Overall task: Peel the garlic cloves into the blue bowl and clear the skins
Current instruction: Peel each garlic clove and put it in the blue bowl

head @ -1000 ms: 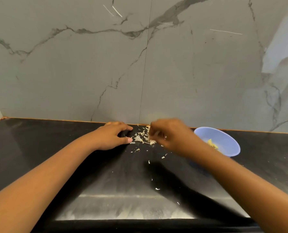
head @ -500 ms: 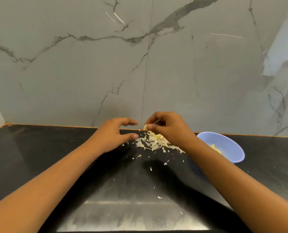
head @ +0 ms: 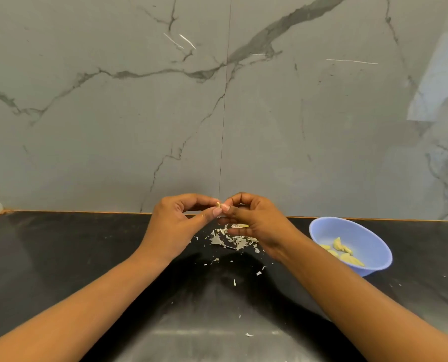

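My left hand (head: 174, 226) and my right hand (head: 254, 218) meet above the black counter, fingertips together, both pinching a small garlic clove (head: 219, 204) that is mostly hidden by the fingers. A pile of pale garlic skins (head: 232, 239) lies on the counter just below the hands. The blue bowl (head: 369, 231) stands to the right of my right wrist and holds several peeled yellowish cloves (head: 344, 250). My right forearm covers the bowl's near left side.
The black counter (head: 61, 257) runs up to a grey marble wall (head: 217, 100) close behind the hands. Small skin flakes (head: 258, 273) are scattered toward the front edge, one (head: 249, 334) lying near it.
Both hands have risen off the counter and come together. The right hand picked a clove from the skin pile, and the left hand now pinches it too.
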Demonstrator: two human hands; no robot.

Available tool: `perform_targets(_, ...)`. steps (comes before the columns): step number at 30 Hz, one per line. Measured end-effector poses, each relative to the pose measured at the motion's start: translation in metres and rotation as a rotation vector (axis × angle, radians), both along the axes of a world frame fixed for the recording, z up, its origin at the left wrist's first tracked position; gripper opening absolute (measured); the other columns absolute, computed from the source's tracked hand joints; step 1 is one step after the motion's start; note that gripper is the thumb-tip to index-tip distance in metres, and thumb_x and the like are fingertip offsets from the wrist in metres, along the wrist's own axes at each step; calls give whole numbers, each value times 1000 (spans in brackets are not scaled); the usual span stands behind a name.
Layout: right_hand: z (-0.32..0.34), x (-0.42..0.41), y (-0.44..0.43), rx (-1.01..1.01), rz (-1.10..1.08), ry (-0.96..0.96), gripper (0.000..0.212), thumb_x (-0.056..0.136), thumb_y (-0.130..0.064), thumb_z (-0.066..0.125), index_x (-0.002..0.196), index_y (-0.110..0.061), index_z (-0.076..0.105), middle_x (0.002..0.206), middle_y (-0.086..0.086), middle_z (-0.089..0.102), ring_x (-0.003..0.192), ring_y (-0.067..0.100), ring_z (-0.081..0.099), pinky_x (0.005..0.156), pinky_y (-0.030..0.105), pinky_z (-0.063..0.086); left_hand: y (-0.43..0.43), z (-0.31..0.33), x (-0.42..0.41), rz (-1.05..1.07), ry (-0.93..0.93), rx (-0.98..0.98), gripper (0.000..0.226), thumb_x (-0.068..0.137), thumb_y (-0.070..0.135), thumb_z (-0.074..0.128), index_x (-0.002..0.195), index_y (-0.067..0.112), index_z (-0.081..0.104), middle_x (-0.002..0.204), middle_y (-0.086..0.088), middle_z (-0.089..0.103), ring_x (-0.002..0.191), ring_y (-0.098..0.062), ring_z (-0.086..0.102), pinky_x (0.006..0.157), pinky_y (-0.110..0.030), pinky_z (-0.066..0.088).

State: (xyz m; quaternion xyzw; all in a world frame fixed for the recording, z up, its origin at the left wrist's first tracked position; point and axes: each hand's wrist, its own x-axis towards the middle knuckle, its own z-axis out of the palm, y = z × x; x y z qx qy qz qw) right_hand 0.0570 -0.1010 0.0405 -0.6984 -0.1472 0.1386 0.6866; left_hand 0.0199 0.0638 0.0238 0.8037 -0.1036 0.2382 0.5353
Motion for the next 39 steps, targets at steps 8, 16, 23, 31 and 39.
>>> perform_targets(8, 9, 8, -20, -208, -58, -183, 19, 94, -6, 55, 99, -18, 70, 100, -4, 72, 89, 5, 68, 74, 25, 56, 0, -1, 2, 54, 19, -9, 10, 80, 17, 76, 90, 22, 76, 80, 9, 75, 73, -3, 70, 66, -14, 54)
perform_targets(16, 9, 8, -19, -329, -121, -401, 4, 78, -19, 76, 79, -18, 72, 74, 2, 73, 62, 9, 68, 56, 24, 55, -2, -2, 0, 35, 46, 38, 31, 78, 12, 77, 104, 27, 72, 84, 14, 74, 80, 1, 70, 69, -8, 51)
perform_targets(23, -1, 7, -10, -284, -51, -365, 13, 80, -20, 74, 91, -15, 71, 79, 2, 72, 66, 8, 69, 51, 21, 53, -2, -2, 2, -2, 56, 44, 28, 79, 14, 76, 105, 23, 73, 91, 9, 75, 86, -1, 71, 75, -15, 56)
perform_targets(31, 1, 10, -11, -278, -41, -416, 3, 83, -17, 72, 84, -16, 70, 75, 4, 72, 65, 10, 69, 54, 20, 54, -3, -4, 2, -20, 64, 87, 24, 81, 15, 74, 104, 22, 74, 87, 8, 76, 81, -5, 72, 74, -20, 58)
perform_targets(39, -5, 11, -5, -305, -55, -401, 3, 90, -13, 64, 87, -11, 65, 75, 6, 67, 67, 20, 67, 61, 30, 60, -3, -2, 5, -17, 222, 41, 8, 85, 24, 68, 85, 18, 73, 70, 1, 74, 68, -13, 72, 60, -21, 57)
